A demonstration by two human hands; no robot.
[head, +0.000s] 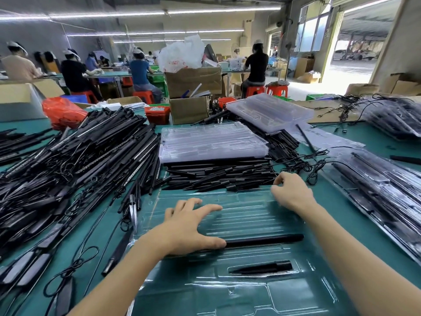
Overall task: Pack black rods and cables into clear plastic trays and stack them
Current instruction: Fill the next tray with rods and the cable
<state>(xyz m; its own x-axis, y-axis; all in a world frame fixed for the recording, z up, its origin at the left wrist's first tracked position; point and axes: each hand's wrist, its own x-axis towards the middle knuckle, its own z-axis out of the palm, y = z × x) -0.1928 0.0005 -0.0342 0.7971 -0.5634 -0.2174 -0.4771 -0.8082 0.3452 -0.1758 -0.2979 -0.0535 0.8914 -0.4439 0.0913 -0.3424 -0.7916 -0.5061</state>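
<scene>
Right now the step in hand looks like seating a long black rod (264, 240) into its groove in the clear plastic tray (250, 290) lying flat on the green tabletop (355, 215) directly in front of the person. The rod lies across the tray's middle, its left end under the thumb of the left hand (189, 226), whose fingers are spread flat and pressing on the ribbed tray surface. A shorter black pointed piece (262, 267) already sits in the recess just nearer the camera. The right hand (291, 192) hovers at the tray's far right edge with fingers loosely curled; it seems to hold nothing, though motion blur makes that uncertain.

To do this well, the left hand should keep the thin tray pinned so it does not slide or buckle, and run the thumb along the rod until it sits fully down in the channel. The right hand is close to the loose pile of black rods (218, 174) just beyond the tray, so it can pick the next one, taking care not to drag along the tangled thin cables (296, 165) beside it.

Behind that pile rests a stack of empty clear trays (211, 142); filled trays (382, 192) lie to the right, and a large heap of rods and cables (75, 160) to the left.
</scene>
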